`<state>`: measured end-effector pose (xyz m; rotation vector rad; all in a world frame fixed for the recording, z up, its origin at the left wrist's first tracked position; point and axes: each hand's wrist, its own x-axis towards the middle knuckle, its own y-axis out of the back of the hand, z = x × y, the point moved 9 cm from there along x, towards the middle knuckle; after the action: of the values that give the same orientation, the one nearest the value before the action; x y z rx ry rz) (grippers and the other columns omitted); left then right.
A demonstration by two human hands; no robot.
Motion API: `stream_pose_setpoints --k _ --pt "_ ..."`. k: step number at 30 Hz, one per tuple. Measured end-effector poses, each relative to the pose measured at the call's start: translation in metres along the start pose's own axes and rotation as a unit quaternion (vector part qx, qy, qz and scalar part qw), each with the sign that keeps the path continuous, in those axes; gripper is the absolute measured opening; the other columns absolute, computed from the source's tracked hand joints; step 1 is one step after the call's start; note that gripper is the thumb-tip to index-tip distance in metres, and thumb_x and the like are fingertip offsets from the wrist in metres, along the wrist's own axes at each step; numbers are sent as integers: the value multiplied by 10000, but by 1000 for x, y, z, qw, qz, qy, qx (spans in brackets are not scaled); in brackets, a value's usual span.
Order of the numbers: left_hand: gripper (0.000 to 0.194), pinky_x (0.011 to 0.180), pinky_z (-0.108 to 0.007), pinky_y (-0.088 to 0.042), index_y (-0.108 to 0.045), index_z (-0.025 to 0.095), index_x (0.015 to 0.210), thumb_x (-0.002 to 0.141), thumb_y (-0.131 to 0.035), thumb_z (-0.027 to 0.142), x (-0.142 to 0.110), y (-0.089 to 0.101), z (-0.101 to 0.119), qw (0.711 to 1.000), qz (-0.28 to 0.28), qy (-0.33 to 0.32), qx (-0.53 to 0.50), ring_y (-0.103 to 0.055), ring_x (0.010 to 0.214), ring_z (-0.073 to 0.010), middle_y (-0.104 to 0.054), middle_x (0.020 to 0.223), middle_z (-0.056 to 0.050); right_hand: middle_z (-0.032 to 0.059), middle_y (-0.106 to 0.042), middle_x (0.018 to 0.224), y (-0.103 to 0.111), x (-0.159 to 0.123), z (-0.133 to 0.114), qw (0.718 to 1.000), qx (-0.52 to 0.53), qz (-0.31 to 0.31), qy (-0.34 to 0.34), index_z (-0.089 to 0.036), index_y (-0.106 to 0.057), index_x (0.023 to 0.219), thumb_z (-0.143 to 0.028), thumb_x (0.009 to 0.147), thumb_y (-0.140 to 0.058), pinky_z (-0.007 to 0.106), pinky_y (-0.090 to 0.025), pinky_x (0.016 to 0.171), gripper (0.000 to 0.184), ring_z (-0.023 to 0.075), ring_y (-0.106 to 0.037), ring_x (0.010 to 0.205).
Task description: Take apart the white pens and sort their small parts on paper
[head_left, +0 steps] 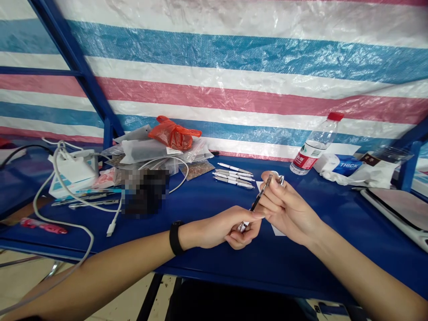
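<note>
Both hands are pinched onto one slim dark pen [257, 200], no open fingers on it. My read: the right hand [287, 209] has the upper part between thumb and fingers, and the left hand [220, 227] pinches the lower end, fingertips just about meeting the right hand's. There's also a small shiny metal bit [281, 180] up by the right fingertips, but I can't tell if it's part of the pen or a separate piece.

All this happens in the air just above a blue metal table [310, 267], near its front edge, with both forearms crossing over that edge. A black watch band [175, 237] sits on the left wrist. White paper [277, 230] pokes out under the hands.

Just up and left of the fingers is a neat row of white pens [234, 176], nearest thing to the grip. Further left there's a pixelated blurred object [145, 191], a white cable [63, 209], and a white charger [72, 171]. Behind those, an orange plastic bag [174, 133] sits on a pile of packets. Up right stands a water bottle with a red cap [316, 145], and a tablet [397, 207] lies at the far right.
</note>
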<state>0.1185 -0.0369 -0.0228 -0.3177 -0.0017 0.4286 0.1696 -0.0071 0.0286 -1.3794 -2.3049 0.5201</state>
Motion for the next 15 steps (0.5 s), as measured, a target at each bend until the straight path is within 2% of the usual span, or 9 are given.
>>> stream_pose_setpoints --k 15 --pt "515 487 -270 -111 -455 185 613 923 -557 583 0 0 -1 1000 0 6 -11 -200 411 -53 -272 477 98 -131 -179 522 3 0 3 1000 8 -2 -3 -210 -551 778 -373 863 -835 164 -247 482 338 50 -107 459"
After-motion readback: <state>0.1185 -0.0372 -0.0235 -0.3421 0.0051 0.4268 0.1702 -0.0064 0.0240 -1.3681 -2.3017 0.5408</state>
